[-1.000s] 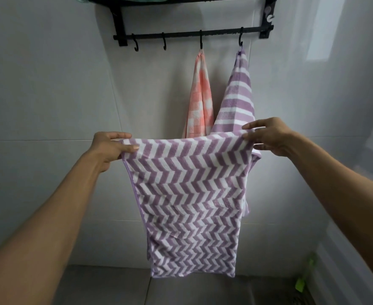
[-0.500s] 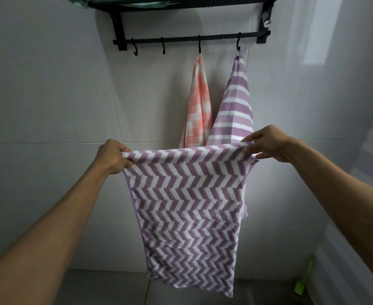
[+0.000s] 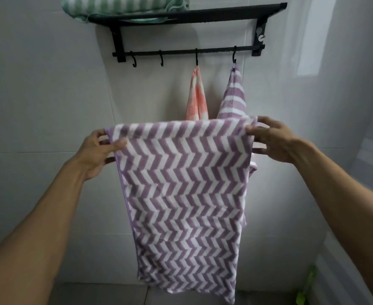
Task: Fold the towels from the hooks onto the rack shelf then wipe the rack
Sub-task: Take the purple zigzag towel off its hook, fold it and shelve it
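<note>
Purple chevron towel (image 3: 185, 190) hangs long axis vertical, its top corners pinched by left hand (image 3: 97, 150) and right hand (image 3: 273, 139).

The purple-and-white chevron-striped towel (image 3: 181, 194) is hanging in front of the wall and is covering the lower parts of the peach-and-white checked towel (image 3: 197, 100) and the purple-and-white broad-striped towel (image 3: 234, 95) behind it, toward 12 o'clock. It is also hiding the fingers of the left hand (image 3: 97, 148) and right hand (image 3: 273, 139) that are reaching behind its top edge. At 11 o'clock, the green-and-white striped folded towel (image 3: 123, 5) on the black metal rack shelf (image 3: 203, 15) is being cut off by the top edge. At 5 o'clock, a small bright green object (image 3: 306, 287) is showing too blurred to identify. Both forearms are running out of the bottom corners.
</note>
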